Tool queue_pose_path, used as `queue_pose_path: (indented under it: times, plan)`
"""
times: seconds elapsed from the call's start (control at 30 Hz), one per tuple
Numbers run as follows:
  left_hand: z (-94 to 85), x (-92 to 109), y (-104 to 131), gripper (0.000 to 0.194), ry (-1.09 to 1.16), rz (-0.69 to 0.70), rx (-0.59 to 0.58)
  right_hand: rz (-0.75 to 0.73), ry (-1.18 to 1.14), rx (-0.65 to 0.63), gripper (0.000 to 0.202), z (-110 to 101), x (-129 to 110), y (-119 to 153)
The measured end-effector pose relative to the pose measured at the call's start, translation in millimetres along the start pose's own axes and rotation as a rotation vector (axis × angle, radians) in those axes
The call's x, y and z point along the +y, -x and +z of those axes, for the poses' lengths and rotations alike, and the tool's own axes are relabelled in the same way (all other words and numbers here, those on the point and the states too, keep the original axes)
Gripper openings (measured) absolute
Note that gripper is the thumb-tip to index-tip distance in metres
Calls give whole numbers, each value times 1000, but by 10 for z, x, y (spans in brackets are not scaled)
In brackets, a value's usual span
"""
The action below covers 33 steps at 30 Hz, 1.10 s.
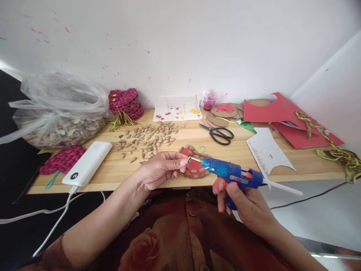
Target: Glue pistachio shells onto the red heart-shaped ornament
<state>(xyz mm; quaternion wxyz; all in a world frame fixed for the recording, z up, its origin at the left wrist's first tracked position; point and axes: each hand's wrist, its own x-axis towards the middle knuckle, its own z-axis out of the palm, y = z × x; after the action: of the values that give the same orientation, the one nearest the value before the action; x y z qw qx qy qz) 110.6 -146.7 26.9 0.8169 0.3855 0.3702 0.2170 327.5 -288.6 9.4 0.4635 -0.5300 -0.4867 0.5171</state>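
Note:
My left hand [159, 169] pinches a small nutshell [189, 160], which looks like a pistachio shell, between thumb and fingertips. My right hand [248, 201] is wrapped round the handle of a blue hot glue gun [229, 172]. Its nozzle points left and meets or nearly meets the shell. A white glue stick [284, 187] sticks out of the gun's back end. Below both hands, at the table's front edge, lies a red round piece [199, 172] with shells set around its rim and a green loop at its top. The gun and my fingers hide part of it.
Loose shells [155, 137] are scattered left of centre. Black scissors [218, 133] lie behind the red piece. A plastic bag of shells [64, 128], a white power bank [87, 163] and purple shell-covered pieces [125, 103] stand left. Red card [262, 111] and yarn [352, 165] are right.

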Motion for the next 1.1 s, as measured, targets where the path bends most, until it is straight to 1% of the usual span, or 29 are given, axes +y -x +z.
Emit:
queue_pose_path:
  times: [0.4, 0.73, 1.1]
  plan:
    - [11, -22, 40, 36, -16, 9, 15, 3, 21, -4, 42, 32, -43, 38]
    - [23, -33, 41, 33, -12, 12, 8, 16, 27, 12, 41, 12, -9, 44]
    - [18, -42, 28, 38, 13, 10, 28, 32, 47, 15, 46, 10, -28, 45]
